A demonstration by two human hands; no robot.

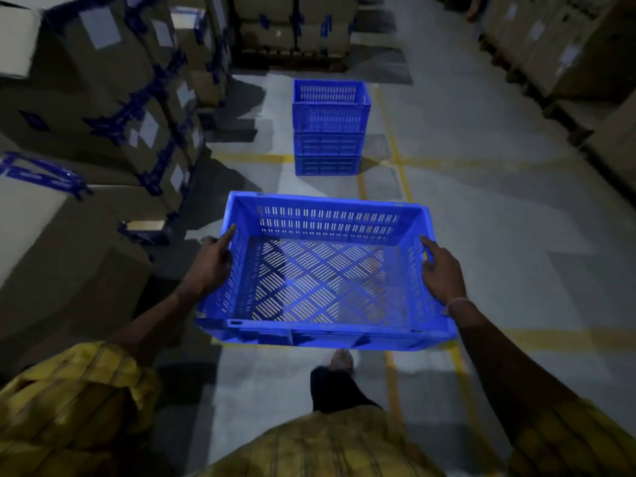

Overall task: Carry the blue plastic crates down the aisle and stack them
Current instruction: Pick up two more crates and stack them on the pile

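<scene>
Head view: a blue plastic crate (325, 273), open side up and with nothing inside it, is carried level in front of the body, clear of the floor (481, 218). The left hand (210, 263) clasps the left short wall, thumb lying along the rim and pointing forward, the other fingers curled round the outside. The right hand (442, 270) grips the right short wall the same way, with a thin band at the wrist; both forearms reach forward from yellow checked sleeves (75, 401). Farther along the aisle, well apart from the carried crate, stands a stack of blue crates (328, 129) on the floor beside yellow floor lines (395, 149). Cardboard boxes (103, 80) line both sides, and one foot (340, 361) shows below the crate
</scene>
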